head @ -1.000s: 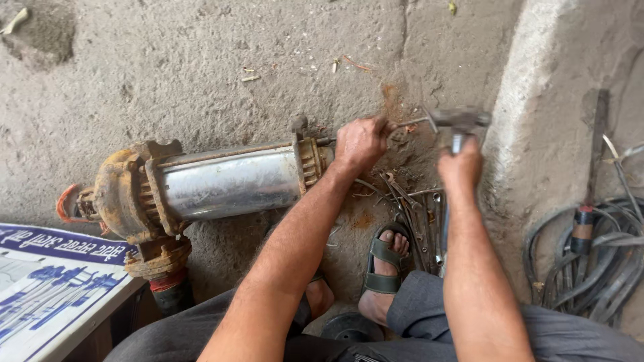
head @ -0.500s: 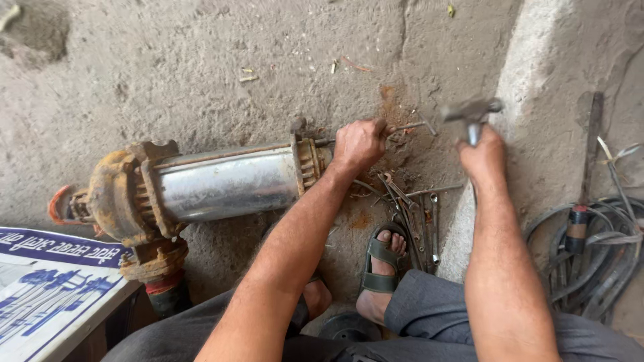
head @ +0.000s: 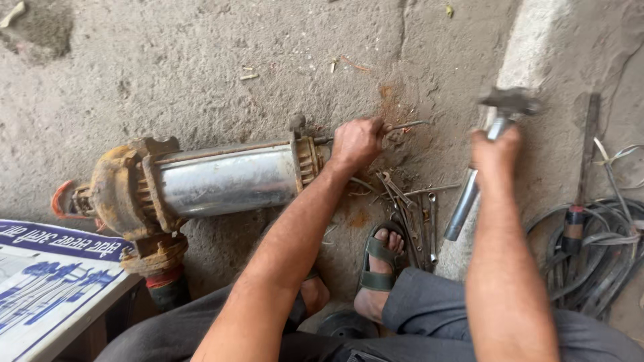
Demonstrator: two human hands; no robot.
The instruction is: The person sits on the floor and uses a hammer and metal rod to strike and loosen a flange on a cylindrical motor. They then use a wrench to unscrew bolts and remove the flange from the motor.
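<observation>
Grey trousers and a sandalled foot sit nearest, just below the pump's right end. Loose spanners lie beside the foot. Right of the pump, the left hand closes around a thin metal rod at the pump's end. Farther right, the right hand grips a hammer, raised.

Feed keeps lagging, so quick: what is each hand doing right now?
Left hand: closed around a thin metal rod at the pump motor's end.
Right hand: closed on a raised hammer.
</observation>
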